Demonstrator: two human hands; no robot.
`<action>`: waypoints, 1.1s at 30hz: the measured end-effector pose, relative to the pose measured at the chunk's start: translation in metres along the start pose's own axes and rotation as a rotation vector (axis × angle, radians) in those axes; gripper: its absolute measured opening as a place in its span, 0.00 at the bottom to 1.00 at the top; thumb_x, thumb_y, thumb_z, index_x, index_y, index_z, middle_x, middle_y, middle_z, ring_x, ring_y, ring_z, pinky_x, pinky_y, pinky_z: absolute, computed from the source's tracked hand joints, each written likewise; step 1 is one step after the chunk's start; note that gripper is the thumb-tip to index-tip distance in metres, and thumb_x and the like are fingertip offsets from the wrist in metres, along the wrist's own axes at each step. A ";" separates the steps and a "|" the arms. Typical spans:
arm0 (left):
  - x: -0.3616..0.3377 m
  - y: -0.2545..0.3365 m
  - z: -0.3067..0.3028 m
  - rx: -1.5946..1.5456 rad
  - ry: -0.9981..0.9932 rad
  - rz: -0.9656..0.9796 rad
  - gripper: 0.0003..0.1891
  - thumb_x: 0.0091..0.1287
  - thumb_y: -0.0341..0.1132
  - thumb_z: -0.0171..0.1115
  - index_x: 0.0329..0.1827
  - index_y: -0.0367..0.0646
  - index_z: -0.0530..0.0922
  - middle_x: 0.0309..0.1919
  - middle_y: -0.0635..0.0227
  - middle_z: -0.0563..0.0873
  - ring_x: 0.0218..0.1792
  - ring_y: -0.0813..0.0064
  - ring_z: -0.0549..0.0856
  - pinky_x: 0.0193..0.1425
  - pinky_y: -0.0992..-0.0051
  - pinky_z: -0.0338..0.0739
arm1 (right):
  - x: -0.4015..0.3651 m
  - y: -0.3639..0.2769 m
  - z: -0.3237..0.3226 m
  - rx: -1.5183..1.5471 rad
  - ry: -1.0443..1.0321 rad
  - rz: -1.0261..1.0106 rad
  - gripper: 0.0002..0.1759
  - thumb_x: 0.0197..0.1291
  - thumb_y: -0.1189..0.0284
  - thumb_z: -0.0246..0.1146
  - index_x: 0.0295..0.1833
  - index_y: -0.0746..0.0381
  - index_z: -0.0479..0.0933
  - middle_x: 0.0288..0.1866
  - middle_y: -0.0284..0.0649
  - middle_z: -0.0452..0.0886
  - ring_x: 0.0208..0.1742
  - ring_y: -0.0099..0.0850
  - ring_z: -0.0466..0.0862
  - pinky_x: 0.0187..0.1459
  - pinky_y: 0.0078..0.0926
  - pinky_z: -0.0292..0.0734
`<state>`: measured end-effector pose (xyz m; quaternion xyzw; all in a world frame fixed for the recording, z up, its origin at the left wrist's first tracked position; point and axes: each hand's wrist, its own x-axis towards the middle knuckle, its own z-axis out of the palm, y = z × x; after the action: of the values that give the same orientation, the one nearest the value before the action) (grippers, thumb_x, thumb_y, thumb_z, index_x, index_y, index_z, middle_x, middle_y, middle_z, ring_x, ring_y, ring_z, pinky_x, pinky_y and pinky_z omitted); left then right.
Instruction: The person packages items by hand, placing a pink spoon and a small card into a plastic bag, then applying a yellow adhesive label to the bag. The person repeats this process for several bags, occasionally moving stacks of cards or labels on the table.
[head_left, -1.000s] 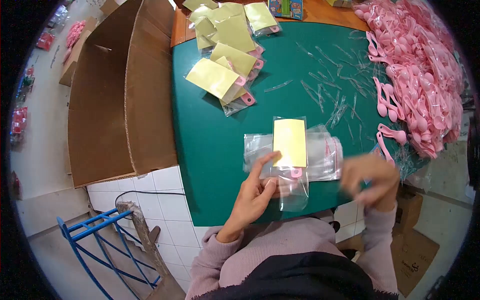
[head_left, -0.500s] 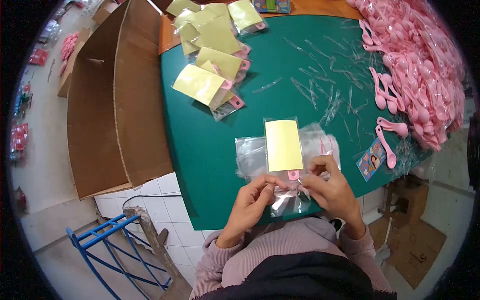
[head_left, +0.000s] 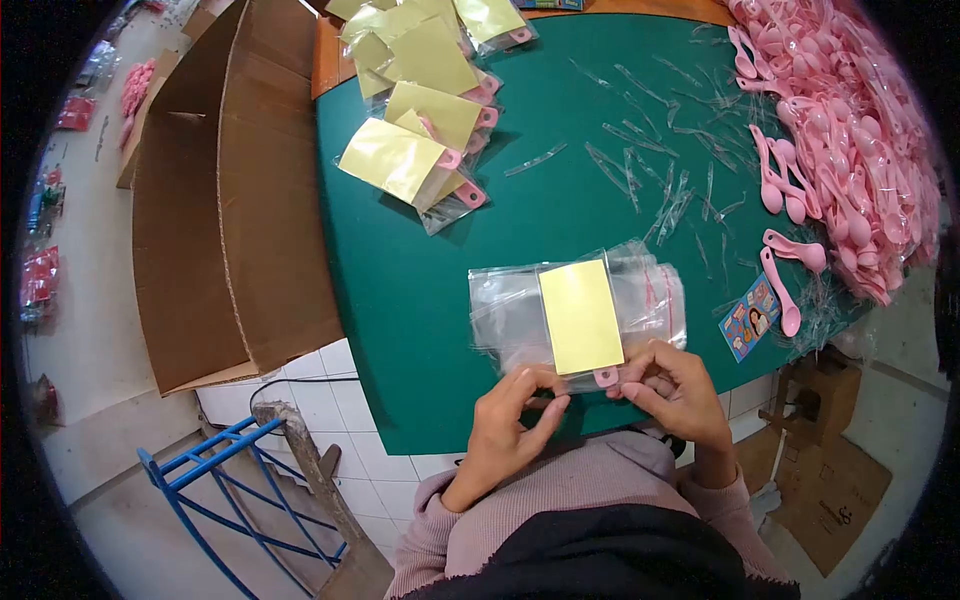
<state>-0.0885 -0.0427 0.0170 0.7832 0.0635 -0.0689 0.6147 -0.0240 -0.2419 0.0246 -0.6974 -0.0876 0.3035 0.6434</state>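
Note:
A clear plastic bag holding a yellow card [head_left: 582,318] lies in front of me on a stack of clear bags [head_left: 645,300]. The end of a pink spoon handle [head_left: 606,377] shows below the card. My left hand [head_left: 515,420] pinches the near edge of the bag at its left corner, thumb against fingertips. Over at the right corner, my right hand [head_left: 680,395] is closed on the same edge, beside the spoon handle. A loose pink spoon [head_left: 781,293] and a small printed card [head_left: 749,316] lie to the right of my right hand.
Bags with yellow cards [head_left: 395,160] are heaped at the table's far left. A large pile of pink spoons [head_left: 850,150] covers the right side. Torn plastic strips [head_left: 670,205] litter the green table [head_left: 420,330]. A tall cardboard box [head_left: 270,200] and blue metal frame [head_left: 215,455] stand at left.
The bag has shifted toward me and tilted slightly. Its loose flap, which hung below my fingers, no longer shows there. My hands have spread to the two near corners.

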 end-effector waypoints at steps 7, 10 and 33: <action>-0.003 -0.007 0.008 -0.118 0.081 -0.105 0.06 0.57 0.22 0.61 0.36 0.35 0.74 0.35 0.66 0.80 0.35 0.80 0.81 0.35 0.81 0.80 | 0.002 -0.002 0.017 0.188 0.222 0.122 0.05 0.57 0.83 0.59 0.37 0.71 0.69 0.30 0.40 0.78 0.29 0.24 0.82 0.31 0.17 0.77; -0.001 0.005 0.014 -0.373 0.161 -0.293 0.05 0.61 0.22 0.58 0.38 0.35 0.72 0.37 0.66 0.77 0.35 0.82 0.78 0.33 0.86 0.76 | 0.003 -0.003 0.021 0.214 0.308 0.098 0.05 0.57 0.84 0.58 0.36 0.71 0.69 0.29 0.41 0.78 0.27 0.23 0.81 0.28 0.16 0.76; 0.093 0.037 -0.051 0.634 0.301 0.404 0.22 0.56 0.26 0.62 0.56 0.44 0.72 0.54 0.56 0.74 0.52 0.63 0.77 0.50 0.69 0.73 | -0.002 0.001 -0.111 -1.472 0.762 0.109 0.17 0.52 0.76 0.60 0.50 0.62 0.72 0.43 0.43 0.74 0.47 0.42 0.71 0.49 0.38 0.65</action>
<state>0.0113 -0.0001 0.0472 0.9320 -0.0269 0.1527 0.3276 0.0335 -0.3368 0.0225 -0.9983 -0.0060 -0.0576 -0.0075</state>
